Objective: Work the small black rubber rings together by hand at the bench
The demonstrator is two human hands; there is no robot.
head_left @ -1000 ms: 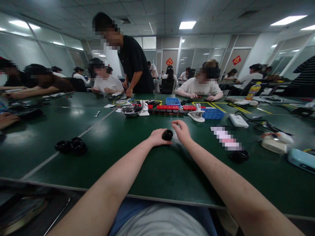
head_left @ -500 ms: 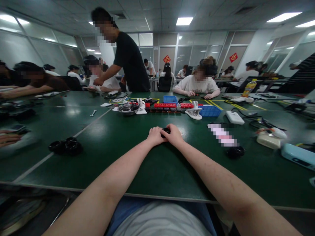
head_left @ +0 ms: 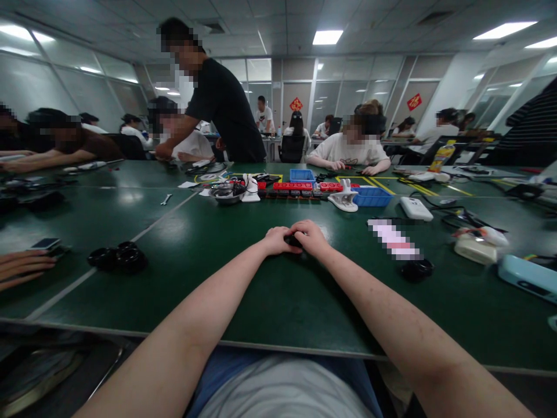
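Both my hands meet over the green table (head_left: pixel 270 302), wrapped round a small black object (head_left: pixel 292 238) that they mostly hide. My left hand (head_left: pixel 278 240) holds its left side, with the fingers curled. From the right, my right hand (head_left: pixel 308 235) closes over its top and side. Black round parts (head_left: pixel 129 257) stand grouped on the table to the left. Another black round part (head_left: pixel 416 269) lies to the right, by a pink-and-white blurred item (head_left: pixel 395 239).
Beyond my hands are a red strip (head_left: pixel 292 186), a blue tray (head_left: pixel 372 197), a white stand (head_left: pixel 343 196) and a metal bowl (head_left: pixel 227 193). A wrench (head_left: pixel 166 200) lies left. A white box (head_left: pixel 416 209) and a light-blue case (head_left: pixel 527 277) are right. Another person's hand (head_left: pixel 26 267) rests far left.
My right hand's fingers have shifted over the top of the black object, and my left hand has turned slightly. The other person's hand at the far left has moved further into view.
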